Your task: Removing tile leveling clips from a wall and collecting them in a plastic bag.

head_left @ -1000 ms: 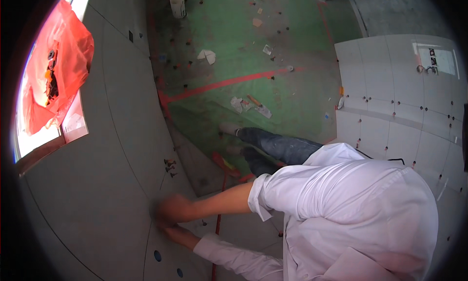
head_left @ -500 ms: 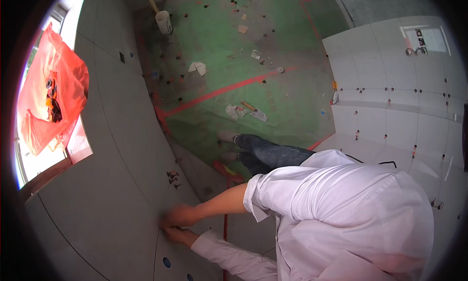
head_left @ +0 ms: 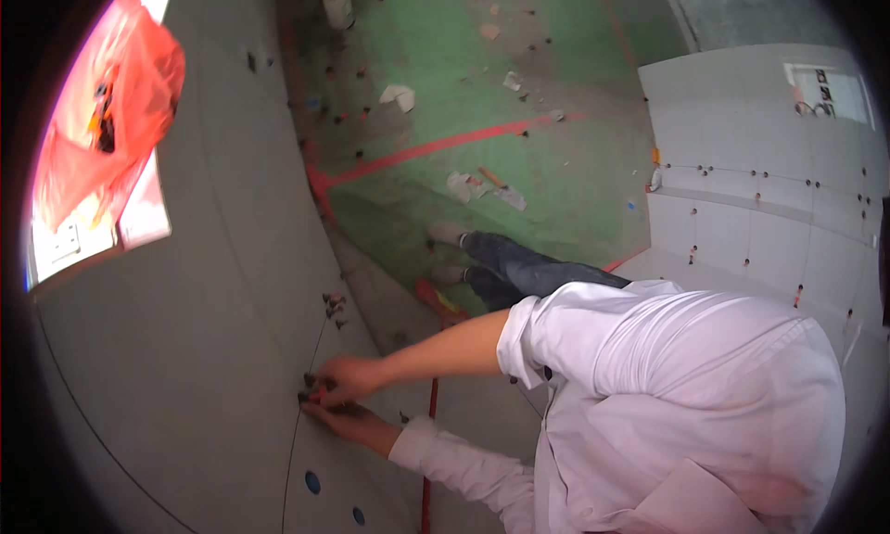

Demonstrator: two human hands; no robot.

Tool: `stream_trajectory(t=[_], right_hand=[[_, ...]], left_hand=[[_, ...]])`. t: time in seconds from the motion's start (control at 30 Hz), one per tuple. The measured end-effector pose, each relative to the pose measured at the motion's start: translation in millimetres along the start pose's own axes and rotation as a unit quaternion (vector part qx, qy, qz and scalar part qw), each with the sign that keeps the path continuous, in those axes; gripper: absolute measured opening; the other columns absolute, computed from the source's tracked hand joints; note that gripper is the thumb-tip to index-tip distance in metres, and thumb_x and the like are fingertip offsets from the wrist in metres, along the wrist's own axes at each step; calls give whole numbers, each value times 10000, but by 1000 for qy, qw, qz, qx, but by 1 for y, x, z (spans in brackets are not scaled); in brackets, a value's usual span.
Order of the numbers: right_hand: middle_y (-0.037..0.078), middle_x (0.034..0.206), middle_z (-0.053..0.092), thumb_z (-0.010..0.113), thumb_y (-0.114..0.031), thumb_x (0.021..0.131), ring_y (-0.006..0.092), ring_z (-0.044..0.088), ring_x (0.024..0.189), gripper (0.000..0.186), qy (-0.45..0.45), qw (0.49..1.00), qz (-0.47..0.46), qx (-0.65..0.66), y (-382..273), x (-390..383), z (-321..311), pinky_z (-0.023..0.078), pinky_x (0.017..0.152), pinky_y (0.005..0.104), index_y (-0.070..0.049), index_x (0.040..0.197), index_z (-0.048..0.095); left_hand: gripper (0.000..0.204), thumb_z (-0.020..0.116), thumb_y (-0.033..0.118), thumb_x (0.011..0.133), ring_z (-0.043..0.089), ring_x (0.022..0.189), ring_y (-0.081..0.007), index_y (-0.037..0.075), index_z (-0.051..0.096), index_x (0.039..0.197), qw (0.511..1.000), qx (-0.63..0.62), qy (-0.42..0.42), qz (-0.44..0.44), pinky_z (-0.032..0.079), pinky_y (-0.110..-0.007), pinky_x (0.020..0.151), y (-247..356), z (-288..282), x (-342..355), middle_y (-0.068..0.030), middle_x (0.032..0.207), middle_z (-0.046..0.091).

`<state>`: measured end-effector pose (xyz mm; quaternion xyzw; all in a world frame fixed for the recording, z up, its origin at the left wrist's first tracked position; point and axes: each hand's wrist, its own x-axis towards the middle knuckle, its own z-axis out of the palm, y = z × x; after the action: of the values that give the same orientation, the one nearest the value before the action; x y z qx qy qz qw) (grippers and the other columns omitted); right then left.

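Note:
Both of my hands are at a joint line on the large grey wall tiles (head_left: 213, 349) at left. My right hand (head_left: 352, 376), the upper one, pinches a small red and black tile leveling clip (head_left: 318, 394) against the joint. Just below it, my left hand (head_left: 357, 425) is closed with its fingertips by the same spot, partly covered by the right hand. What its fingers hold is hidden. Further up the same joint sits a cluster of dark leveling clips (head_left: 334, 309). Two blue round marks, one of them a blue disc (head_left: 312, 482), show on the wall below my hands.
A red plastic bag (head_left: 139, 80) of small dark pieces hangs at the bright window opening. The green floor (head_left: 417, 200) carries scattered clips, scraps, a wooden-handled trowel (head_left: 505, 191) and a white bucket (head_left: 338, 6). More clips line the white tiled wall (head_left: 723, 237) at right.
My view has shifted, so the bag and bucket sit higher. The right hand, blurred before, is now sharper, and the red and black clip shows at its fingertips.

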<state>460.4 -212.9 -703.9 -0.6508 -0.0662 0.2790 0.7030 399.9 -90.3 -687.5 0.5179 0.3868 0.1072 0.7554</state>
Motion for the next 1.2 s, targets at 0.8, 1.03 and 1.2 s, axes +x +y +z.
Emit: stream_trajectory(t=[0.8,1.03,1.2], right_hand=[[10,678,550,714,-461,1058,168,567,583,475,-62,807,346,475,-28,-21,25,465,550,335,-31,856,693],[24,688,579,721,-429,1051,145,551,573,457,-93,909,265,307,-24,-22,-9,467,542,336,-34,824,687],[56,801,724,610,-388,1110,162,689,677,444,-114,978,154,79,-19,-62,-26,543,613,346,-2,936,746]], left_hand=[[378,518,259,1160,679,1215,-197,-2,647,1402,997,30,67,-1,517,-355,1067,-53,-58,-80,-110,1332,690],[318,619,283,1107,702,1010,-148,33,755,1249,964,53,100,-240,566,-349,947,-157,-51,-196,-38,1119,748],[417,559,332,1150,701,1145,-197,17,697,1385,965,34,119,-232,531,-405,1067,-140,-43,-203,-83,1251,742]])
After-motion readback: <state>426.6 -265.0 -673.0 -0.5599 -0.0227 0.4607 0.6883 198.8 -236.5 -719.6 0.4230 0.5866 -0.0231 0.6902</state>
